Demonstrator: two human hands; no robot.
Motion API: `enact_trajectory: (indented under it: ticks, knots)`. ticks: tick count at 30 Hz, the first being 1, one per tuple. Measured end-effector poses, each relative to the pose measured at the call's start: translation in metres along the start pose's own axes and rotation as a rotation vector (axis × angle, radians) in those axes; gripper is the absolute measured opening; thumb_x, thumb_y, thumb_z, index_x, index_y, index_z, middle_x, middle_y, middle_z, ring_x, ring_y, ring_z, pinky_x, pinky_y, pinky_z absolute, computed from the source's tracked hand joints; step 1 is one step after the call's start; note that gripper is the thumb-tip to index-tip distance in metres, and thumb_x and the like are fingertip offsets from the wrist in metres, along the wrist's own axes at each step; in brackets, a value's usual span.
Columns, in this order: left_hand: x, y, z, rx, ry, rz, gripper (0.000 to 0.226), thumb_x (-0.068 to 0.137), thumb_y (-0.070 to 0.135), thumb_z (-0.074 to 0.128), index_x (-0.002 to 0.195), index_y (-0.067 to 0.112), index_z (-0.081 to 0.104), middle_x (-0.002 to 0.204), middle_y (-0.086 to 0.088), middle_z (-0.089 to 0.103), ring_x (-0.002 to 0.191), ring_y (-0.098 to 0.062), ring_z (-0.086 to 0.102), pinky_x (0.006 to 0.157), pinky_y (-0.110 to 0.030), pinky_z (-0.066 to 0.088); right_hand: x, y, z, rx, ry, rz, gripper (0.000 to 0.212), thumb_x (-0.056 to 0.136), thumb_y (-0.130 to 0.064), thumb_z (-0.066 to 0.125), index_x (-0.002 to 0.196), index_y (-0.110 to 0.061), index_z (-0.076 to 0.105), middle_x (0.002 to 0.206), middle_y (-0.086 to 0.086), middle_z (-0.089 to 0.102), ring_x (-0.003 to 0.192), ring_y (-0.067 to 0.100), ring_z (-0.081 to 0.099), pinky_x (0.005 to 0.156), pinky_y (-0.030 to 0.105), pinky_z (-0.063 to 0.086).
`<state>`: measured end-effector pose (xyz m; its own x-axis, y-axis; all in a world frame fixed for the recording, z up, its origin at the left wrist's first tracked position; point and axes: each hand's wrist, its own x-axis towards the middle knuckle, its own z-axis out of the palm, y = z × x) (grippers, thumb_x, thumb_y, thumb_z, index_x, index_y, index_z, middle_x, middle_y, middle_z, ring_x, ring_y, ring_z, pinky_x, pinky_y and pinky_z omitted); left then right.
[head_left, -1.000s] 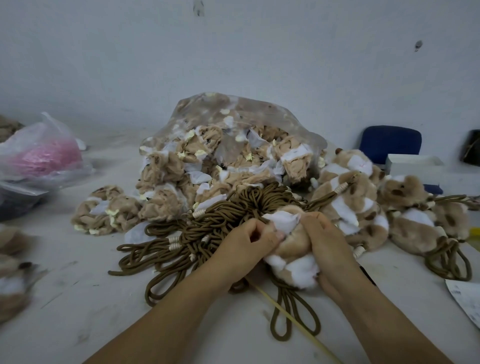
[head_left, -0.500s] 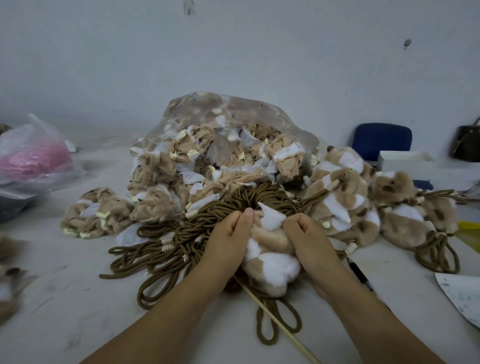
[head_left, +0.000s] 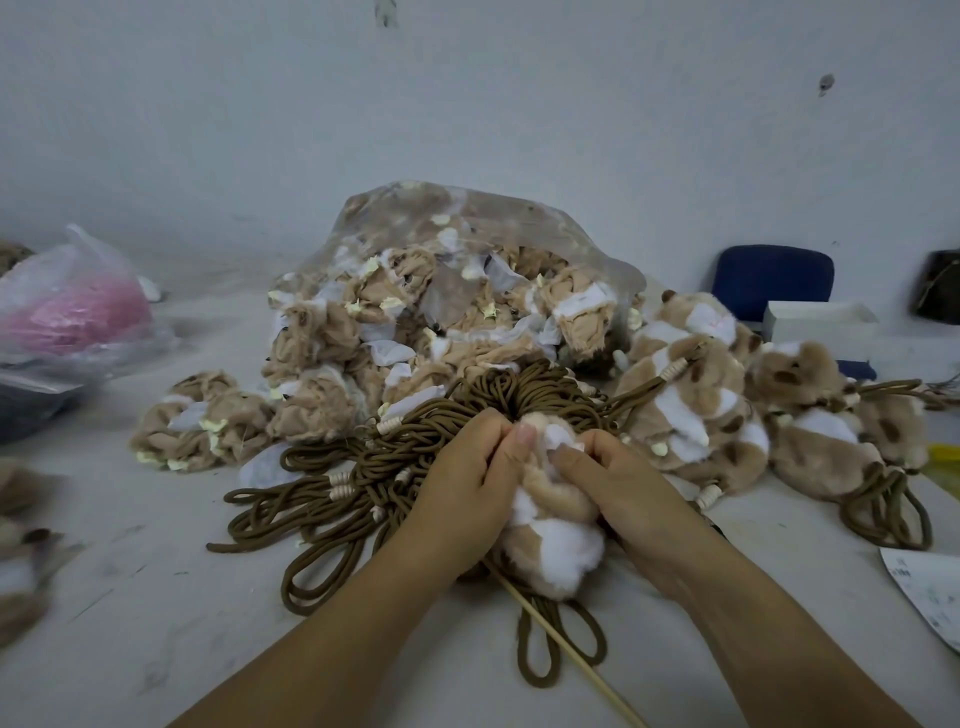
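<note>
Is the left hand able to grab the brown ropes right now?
Probably yes. The ropes lie uncovered right beside the left hand. But that hand pinches the plush toy together with the right hand, so it would have to let go first.

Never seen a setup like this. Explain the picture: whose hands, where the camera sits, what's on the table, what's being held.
No machine here: a person works with bare hands, and the one picture comes from a camera worn on their head, looking forward and down. The left hand and right hand both grip a tan-and-white plush toy, fingers pinching its top end. Behind it on the white table lie a heap of brown cords and a clear bag spilling limp fur pieces. More stuffed toys lie to the right. A thin stick runs from under the held toy toward the camera. A bag with something pink sits far left.
</note>
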<state>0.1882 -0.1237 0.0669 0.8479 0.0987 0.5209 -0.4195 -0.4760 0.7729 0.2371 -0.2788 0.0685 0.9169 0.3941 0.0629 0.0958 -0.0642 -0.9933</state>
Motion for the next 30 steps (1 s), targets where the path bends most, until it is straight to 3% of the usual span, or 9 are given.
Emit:
enact_trajectory:
  ticks: [4, 7, 10, 13, 16, 19, 22, 26, 30]
  knots:
    - [-0.003, 0.009, 0.005, 0.172, -0.055, 0.252, 0.027, 0.100, 0.028, 0.045, 0.076, 0.017, 0.048, 0.077, 0.008, 0.045, 0.073, -0.006, 0.042, 0.070, -0.014, 0.033, 0.005, 0.005, -0.004, -0.174, 0.066, -0.029, 0.028, 0.086, -0.032, 0.062, 0.065, -0.026, 0.044, 0.049, -0.019, 0.045, 0.048, -0.002, 0.041, 0.044, 0.016, 0.034]
    - [-0.006, 0.013, 0.013, 0.222, -0.110, 0.425, 0.019, 0.100, 0.023, 0.044, 0.084, 0.020, 0.053, 0.085, 0.015, 0.044, 0.081, 0.001, 0.040, 0.079, -0.011, 0.032, 0.005, 0.009, -0.005, -0.319, 0.091, -0.080, 0.025, 0.083, -0.020, 0.056, 0.065, -0.025, 0.040, 0.049, -0.018, 0.043, 0.050, -0.001, 0.037, 0.046, 0.016, 0.033]
    - [-0.004, 0.011, 0.012, 0.139, -0.038, 0.274, 0.025, 0.101, 0.028, 0.043, 0.079, 0.018, 0.050, 0.081, 0.014, 0.046, 0.079, -0.002, 0.044, 0.074, -0.015, 0.034, 0.004, 0.005, -0.001, -0.271, 0.179, -0.179, 0.018, 0.084, -0.027, 0.059, 0.072, -0.023, 0.046, 0.058, -0.019, 0.049, 0.053, -0.003, 0.043, 0.050, 0.013, 0.038]
    - [-0.001, 0.005, 0.006, 0.053, 0.034, 0.135, 0.029, 0.099, 0.028, 0.042, 0.082, 0.009, 0.056, 0.084, 0.002, 0.054, 0.080, -0.011, 0.052, 0.071, -0.023, 0.042, 0.004, 0.002, 0.001, -0.112, 0.251, -0.154, 0.014, 0.084, -0.038, 0.062, 0.092, -0.028, 0.056, 0.089, -0.011, 0.064, 0.079, 0.002, 0.062, 0.070, 0.022, 0.052]
    - [-0.002, 0.005, 0.004, 0.023, 0.063, 0.142, 0.026, 0.099, 0.027, 0.042, 0.086, 0.011, 0.058, 0.086, 0.004, 0.057, 0.081, -0.008, 0.055, 0.072, -0.017, 0.043, 0.002, 0.002, 0.000, 0.047, 0.073, -0.023, 0.032, 0.080, -0.050, 0.058, 0.099, -0.026, 0.068, 0.099, -0.001, 0.072, 0.094, 0.011, 0.068, 0.084, 0.034, 0.055]
    - [-0.002, 0.004, 0.004, 0.012, 0.073, 0.151, 0.025, 0.099, 0.025, 0.043, 0.087, 0.010, 0.059, 0.087, 0.005, 0.057, 0.082, -0.008, 0.055, 0.073, -0.017, 0.043, 0.000, 0.001, 0.001, 0.103, -0.055, -0.013, 0.035, 0.082, -0.048, 0.056, 0.103, -0.024, 0.070, 0.102, 0.002, 0.073, 0.097, 0.014, 0.069, 0.083, 0.032, 0.055]
    - [0.000, 0.000, 0.001, 0.037, 0.069, 0.152, 0.024, 0.098, 0.022, 0.044, 0.086, 0.008, 0.058, 0.088, 0.001, 0.057, 0.083, -0.012, 0.055, 0.075, -0.025, 0.045, 0.001, 0.004, 0.000, 0.076, -0.037, -0.042, 0.011, 0.091, -0.037, 0.059, 0.088, -0.028, 0.064, 0.092, -0.001, 0.071, 0.086, 0.009, 0.067, 0.073, 0.029, 0.055]
    - [0.000, 0.000, 0.003, 0.097, 0.048, 0.185, 0.029, 0.100, 0.027, 0.044, 0.081, 0.008, 0.056, 0.086, 0.000, 0.054, 0.081, -0.014, 0.052, 0.074, -0.024, 0.042, 0.002, 0.001, 0.001, -0.266, 0.087, -0.148, 0.021, 0.088, -0.036, 0.062, 0.078, -0.027, 0.045, 0.069, -0.011, 0.051, 0.057, -0.006, 0.046, 0.053, 0.015, 0.041]
    - [-0.002, 0.006, 0.008, 0.193, 0.013, 0.321, 0.035, 0.099, 0.030, 0.040, 0.078, 0.006, 0.056, 0.082, -0.003, 0.053, 0.079, -0.019, 0.051, 0.073, -0.031, 0.043, 0.001, -0.002, 0.005, -0.622, 0.224, -0.364, 0.029, 0.092, -0.032, 0.056, 0.076, -0.026, 0.034, 0.076, -0.006, 0.040, 0.061, -0.004, 0.038, 0.056, 0.016, 0.036]
